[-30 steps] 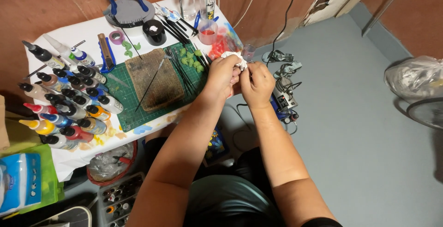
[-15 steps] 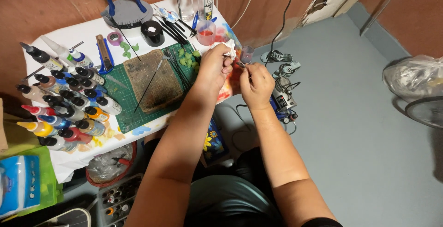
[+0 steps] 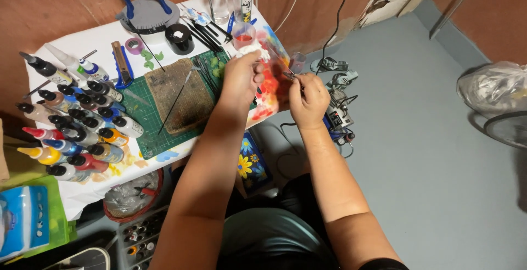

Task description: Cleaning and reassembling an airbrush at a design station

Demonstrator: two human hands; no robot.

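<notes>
Fingers (image 3: 253,68) of the left hand (image 3: 241,80) are closed on a white wad (image 3: 248,51); those of the right hand (image 3: 308,101) are pinched narrowly on a thin airbrush-like tool (image 3: 282,68). Just beyond them a cup of red liquid (image 3: 243,35) could be knocked over, and the paint-stained worktop (image 3: 99,39) edge flooded, by a careless swing.

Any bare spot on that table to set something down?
Little. Bare white patch between the paint bottles and the grey round base. The green cutting mat is partly free below the brown pad. Crowded around both hands, left hand, right hand.
</notes>
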